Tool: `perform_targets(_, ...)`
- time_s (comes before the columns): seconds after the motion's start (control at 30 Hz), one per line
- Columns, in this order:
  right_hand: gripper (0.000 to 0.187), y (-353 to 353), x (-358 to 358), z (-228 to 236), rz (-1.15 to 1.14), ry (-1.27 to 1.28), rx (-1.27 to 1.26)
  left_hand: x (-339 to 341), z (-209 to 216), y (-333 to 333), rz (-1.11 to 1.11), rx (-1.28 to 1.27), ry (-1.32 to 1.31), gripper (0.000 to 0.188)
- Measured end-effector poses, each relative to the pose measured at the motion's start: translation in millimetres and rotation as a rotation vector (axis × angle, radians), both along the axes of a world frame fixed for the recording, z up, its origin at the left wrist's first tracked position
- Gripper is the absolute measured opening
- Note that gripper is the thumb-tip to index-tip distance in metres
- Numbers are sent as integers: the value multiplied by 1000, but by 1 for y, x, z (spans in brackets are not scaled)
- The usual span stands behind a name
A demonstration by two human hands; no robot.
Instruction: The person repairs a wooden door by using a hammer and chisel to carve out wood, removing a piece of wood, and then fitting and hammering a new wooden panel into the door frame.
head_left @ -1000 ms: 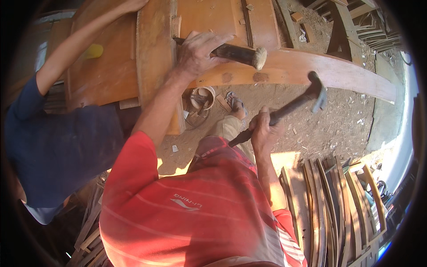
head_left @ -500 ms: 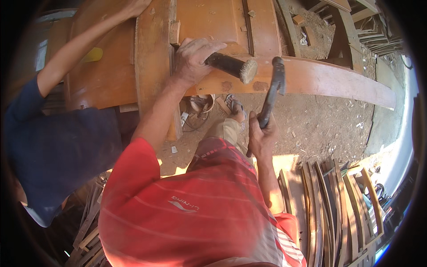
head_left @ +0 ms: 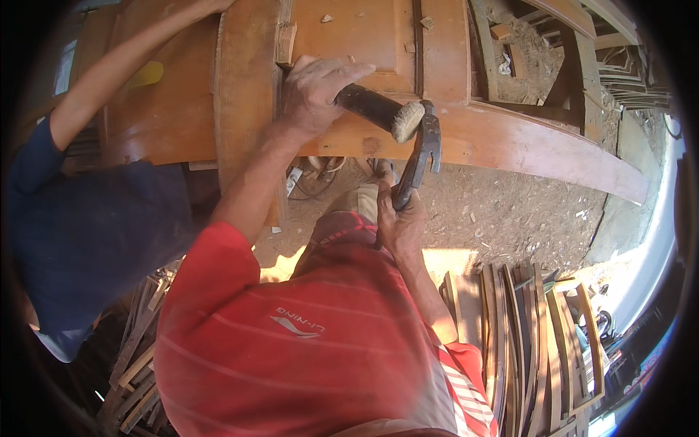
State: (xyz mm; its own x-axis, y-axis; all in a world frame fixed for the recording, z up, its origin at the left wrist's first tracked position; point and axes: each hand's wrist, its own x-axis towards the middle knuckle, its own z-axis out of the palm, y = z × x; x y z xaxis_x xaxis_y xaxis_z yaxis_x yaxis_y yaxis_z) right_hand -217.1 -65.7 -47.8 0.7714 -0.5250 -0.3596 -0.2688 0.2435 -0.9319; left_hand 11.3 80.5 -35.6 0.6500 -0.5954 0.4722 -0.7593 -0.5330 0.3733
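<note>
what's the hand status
Left hand gripping black cylindrical handle. Right hand holding dark metal claw hammer, head at handle's frayed end. At left: another person's forearm.

Sunlight (head_left: 453, 260) brightens part of a littered dirt floor (head_left: 502, 215) near wooden strips (head_left: 537, 335).

R hand (head_left: 402, 222) now further L than 1 s ago; its dark metal claw hammer (head_left: 422, 149), prev. well apart, now right up at pale frayed butt (head_left: 408, 121) of black cylindrical handle (head_left: 368, 105); contact unclear.
</note>
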Motion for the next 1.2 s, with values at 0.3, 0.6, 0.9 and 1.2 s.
perform_targets(0.3,28,-113,83,62,166,421,-598,2,-1,6,-16,9,34,50)
perform_targets(0.6,33,-132,111,61,562,499,-1215,3,3,9,-12,-56,45,53)
perform_targets(0.9,48,-68,180,106,1132,-62,-787,-4,8,21,5,14,132,65)
perform_targets(1.2,51,-64,197,102,1210,425,308,-90,38,129,1154,288,539,98)
